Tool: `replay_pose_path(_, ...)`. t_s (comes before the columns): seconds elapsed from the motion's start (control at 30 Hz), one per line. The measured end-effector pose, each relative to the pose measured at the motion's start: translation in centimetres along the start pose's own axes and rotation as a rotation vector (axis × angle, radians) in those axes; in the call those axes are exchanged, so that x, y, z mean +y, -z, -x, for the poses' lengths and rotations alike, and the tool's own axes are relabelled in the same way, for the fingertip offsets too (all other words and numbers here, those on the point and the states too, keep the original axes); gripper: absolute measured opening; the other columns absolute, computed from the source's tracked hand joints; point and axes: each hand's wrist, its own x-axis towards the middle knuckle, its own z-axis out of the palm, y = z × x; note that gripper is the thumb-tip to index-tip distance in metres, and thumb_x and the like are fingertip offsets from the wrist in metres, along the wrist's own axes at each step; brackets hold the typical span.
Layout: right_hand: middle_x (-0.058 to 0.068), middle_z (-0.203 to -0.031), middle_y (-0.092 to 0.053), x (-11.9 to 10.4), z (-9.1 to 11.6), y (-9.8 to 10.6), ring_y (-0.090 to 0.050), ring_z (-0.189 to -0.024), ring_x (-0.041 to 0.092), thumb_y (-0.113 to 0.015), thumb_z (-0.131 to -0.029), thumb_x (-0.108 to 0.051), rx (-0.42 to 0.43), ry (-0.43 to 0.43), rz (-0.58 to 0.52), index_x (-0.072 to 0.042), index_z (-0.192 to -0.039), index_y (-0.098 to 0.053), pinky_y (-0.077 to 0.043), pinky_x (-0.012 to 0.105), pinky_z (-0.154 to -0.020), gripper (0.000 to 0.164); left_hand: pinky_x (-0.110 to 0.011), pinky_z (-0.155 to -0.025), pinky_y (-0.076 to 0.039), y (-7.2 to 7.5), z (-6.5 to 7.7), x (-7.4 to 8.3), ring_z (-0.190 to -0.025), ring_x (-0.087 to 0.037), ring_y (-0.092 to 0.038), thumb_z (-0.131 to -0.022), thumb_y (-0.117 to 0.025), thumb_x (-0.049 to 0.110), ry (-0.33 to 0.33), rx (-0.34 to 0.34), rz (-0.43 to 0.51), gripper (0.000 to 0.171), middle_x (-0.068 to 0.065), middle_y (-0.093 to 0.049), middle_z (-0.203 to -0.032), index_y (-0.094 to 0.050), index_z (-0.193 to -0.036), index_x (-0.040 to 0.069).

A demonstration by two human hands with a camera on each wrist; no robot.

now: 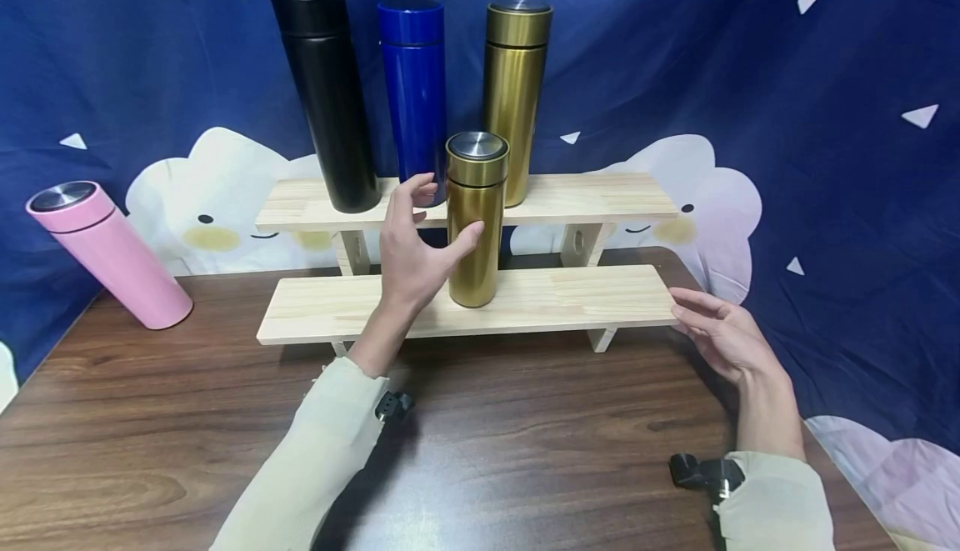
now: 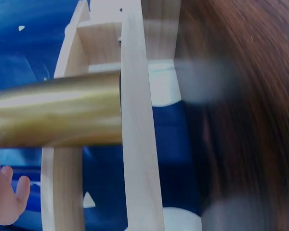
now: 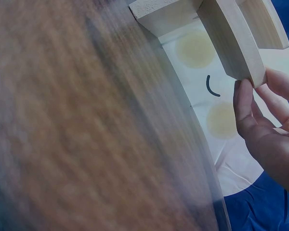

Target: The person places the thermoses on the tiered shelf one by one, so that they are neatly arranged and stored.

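A short gold thermos bottle (image 1: pixel 476 242) with a shiny lid stands upright on the lower tier of a wooden display stand (image 1: pixel 577 297). Beside it is my left hand (image 1: pixel 416 255), thumb and fingers spread apart; the thumb overlaps the bottle in the head view. The left wrist view shows the hand (image 2: pixel 7 197) with a gap between it and the gold bottle (image 2: pixel 58 110). At the right end of the lower tier, my right hand (image 1: pixel 727 338) pinches the board's corner between thumb and fingers, also seen in the right wrist view at the board end (image 3: pixel 245 72).
On the upper tier (image 1: pixel 600 192) stand a black bottle (image 1: pixel 330 109), a blue bottle (image 1: pixel 412 92) and a taller gold bottle (image 1: pixel 517 84). A pink bottle (image 1: pixel 120 259) stands at the left on the brown table (image 1: pixel 525 434). Behind hangs a blue cloth (image 1: pixel 825 159) with clouds.
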Motion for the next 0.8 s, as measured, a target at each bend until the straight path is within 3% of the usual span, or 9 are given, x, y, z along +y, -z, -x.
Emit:
replay_pose_path(0.4, -0.004, -0.103, -0.074, 0.0, 0.0, 0.1, -0.070, -0.089, 0.006, -0.070, -0.093, 0.002, -0.005, -0.001, -0.003, -0.017, -0.109, -0.077, -0.054, 0.019, -0.079, 0.026, -0.044, -0.094, -0.046, 4.2, -0.2, -1.4, -0.110, -0.031, -0.058, -0.078, -0.082, 0.037, -0.029, 0.020, -0.165, 0.069, -0.020, -0.063, -0.119, -0.058, -0.129, -0.003)
replay_pose_path(0.57, -0.003, -0.103, -0.074, 0.1, 0.0, 0.1, -0.070, -0.089, 0.006, -0.069, -0.093, 0.002, -0.008, -0.003, -0.009, -0.017, -0.108, -0.077, -0.054, 0.019, -0.079, 0.026, -0.042, -0.100, -0.040, 6.4, -0.4, -1.7, -0.114, -0.031, -0.055, -0.079, -0.081, 0.038, 0.034, 0.053, -0.245, 0.070, -0.018, -0.063, -0.123, -0.058, -0.132, -0.002)
replay_pose_path(0.8, -0.003, -0.101, -0.074, 0.0, 0.0, 0.0, -0.070, -0.087, 0.007, -0.068, -0.093, 0.004, -0.011, 0.010, -0.010, -0.017, -0.108, -0.077, -0.054, 0.019, -0.077, 0.027, -0.051, -0.093, -0.042, 9.6, -0.7, -2.2, -0.116, -0.035, -0.054, -0.081, -0.080, 0.041, 0.053, 0.087, -0.427, 0.068, -0.015, -0.063, -0.127, -0.060, -0.133, 0.004)
